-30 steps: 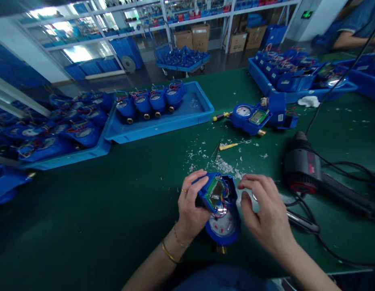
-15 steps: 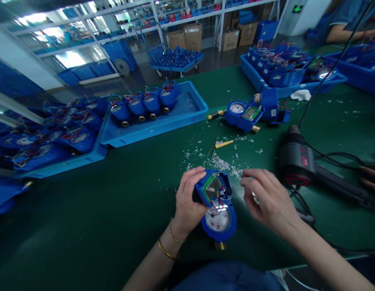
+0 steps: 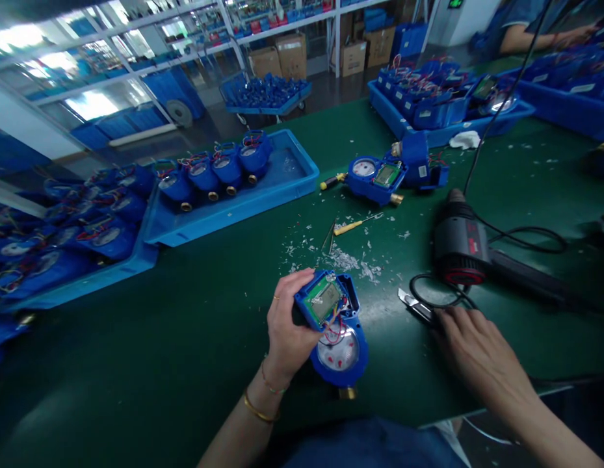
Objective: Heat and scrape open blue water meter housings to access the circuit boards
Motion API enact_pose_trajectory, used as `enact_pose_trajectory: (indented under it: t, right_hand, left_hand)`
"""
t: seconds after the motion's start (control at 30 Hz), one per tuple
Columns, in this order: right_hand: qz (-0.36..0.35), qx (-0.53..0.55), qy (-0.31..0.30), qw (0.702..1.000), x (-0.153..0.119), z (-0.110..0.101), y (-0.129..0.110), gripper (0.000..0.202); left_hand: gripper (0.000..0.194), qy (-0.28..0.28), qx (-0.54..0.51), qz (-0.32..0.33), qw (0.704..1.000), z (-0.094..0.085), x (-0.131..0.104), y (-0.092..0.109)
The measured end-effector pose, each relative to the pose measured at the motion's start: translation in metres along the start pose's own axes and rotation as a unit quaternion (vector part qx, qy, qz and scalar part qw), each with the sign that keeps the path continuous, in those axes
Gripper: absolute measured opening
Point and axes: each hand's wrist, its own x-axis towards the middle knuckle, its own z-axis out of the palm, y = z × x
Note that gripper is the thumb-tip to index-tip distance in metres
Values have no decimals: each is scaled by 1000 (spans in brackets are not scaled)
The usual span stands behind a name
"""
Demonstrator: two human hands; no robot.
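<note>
My left hand [image 3: 292,325] grips the blue housing of a water meter [image 3: 338,351], fingers behind and thumb in front. The housing is tipped open, showing a green circuit board with a small display [image 3: 324,299]. Thin coloured wires hang from it over the round dial, and a brass fitting points towards me. To the right, my right hand [image 3: 477,344] is closed over the handle of a utility knife [image 3: 416,307] on the table, its blade end poking out to the left. The fingertips are partly hidden.
White shavings [image 3: 345,260] and a yellow screwdriver [image 3: 353,226] lie beyond the meter. A heat gun [image 3: 460,244] with its cable rests at right. Behind are more opened meters [image 3: 374,179], blue trays [image 3: 233,218] of meters, and another person's arm [image 3: 530,40].
My right hand has dropped from beside the meter, rightward onto the knife's handle. My left hand still holds the meter, its display turned more towards me. The whole view has shifted slightly.
</note>
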Motion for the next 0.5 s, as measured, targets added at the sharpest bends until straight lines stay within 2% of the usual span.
enact_pose_trajectory:
  t: [0.1, 0.17, 0.27, 0.4, 0.5]
  right_hand:
    - [12, 120, 36, 992, 1, -8, 0, 31]
    - [45, 246, 48, 967, 4, -22, -4, 37]
    - [72, 374, 15, 925, 14, -52, -13, 36]
    - [28, 407, -9, 913, 33, -85, -26, 37]
    - [13, 389, -10, 921, 44, -89, -34, 39]
  left_hand:
    - [60, 0, 6, 7, 1000, 0, 1, 0]
    - [59, 0, 13, 9, 1000, 0, 1, 0]
    - [58, -1, 16, 11, 1000, 0, 1, 0]
    - [58, -5, 18, 14, 1000, -1, 1, 1]
    - [58, -6, 21, 19, 1000, -1, 0, 1]
